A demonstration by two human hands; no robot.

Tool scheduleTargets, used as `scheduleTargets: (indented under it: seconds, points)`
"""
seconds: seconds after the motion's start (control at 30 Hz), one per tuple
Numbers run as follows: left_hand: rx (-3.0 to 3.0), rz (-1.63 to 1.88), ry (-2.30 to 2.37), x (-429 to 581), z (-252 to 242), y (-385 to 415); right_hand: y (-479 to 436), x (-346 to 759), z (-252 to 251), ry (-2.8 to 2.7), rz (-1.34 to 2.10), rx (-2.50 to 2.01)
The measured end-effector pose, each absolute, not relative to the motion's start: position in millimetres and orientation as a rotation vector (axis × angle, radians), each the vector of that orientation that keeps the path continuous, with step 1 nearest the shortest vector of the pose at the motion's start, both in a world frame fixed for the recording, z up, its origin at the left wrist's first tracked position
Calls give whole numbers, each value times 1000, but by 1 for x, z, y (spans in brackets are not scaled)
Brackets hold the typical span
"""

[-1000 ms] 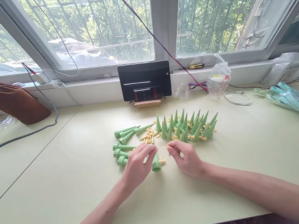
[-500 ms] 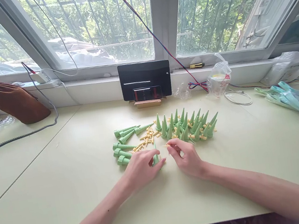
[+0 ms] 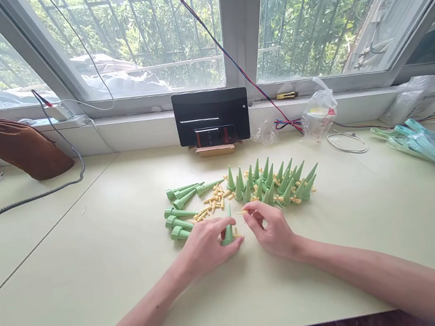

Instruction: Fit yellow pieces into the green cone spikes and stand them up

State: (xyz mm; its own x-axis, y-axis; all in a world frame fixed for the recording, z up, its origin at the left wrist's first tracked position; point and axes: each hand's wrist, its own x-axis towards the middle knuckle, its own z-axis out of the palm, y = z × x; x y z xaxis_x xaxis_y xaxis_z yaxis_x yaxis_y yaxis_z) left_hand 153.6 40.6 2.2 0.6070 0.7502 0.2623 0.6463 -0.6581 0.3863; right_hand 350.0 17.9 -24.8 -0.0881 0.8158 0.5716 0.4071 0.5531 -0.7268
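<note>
My left hand (image 3: 208, 241) has its thumb and fingers around a green cone-shaped spike (image 3: 229, 226), which stands nearly upright with its tip up. A small yellow plastic piece (image 3: 237, 233) shows at the spike's lower right side, by my thumb. Just to the right, my right hand (image 3: 270, 226) pinches another small yellow piece (image 3: 242, 212), its thin end pointing left. Beyond my hands lies a pile of loose yellow pieces (image 3: 217, 198). Several green spikes (image 3: 179, 212) lie on their sides at the left.
Upright green spikes with yellow pieces (image 3: 271, 179) crowd together behind my right hand. A tablet (image 3: 211, 109) with a phone (image 3: 215, 136) before it stands by the window. Plastic-wrapped coloured items (image 3: 423, 143) lie far right, and a brown bag (image 3: 23, 151) far left.
My left hand has shifted slightly right with the spike, and the yellow piece at its base shows more clearly. My right hand has stayed nearly in place.
</note>
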Motion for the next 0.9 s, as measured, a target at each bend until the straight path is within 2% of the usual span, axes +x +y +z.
scheduleTargets:
  seconds: [0.3,0.63,0.9]
  points:
    - [2481,606,1207,150,0,41,18,350,-26,-1688,486,-1035]
    - [2380,940,1151,151,-5,46,18,350,-27,-1685,462,-1017]
    - [2358,1005,1139,152,-4,45,19,351,-26,-1700,455,-1020]
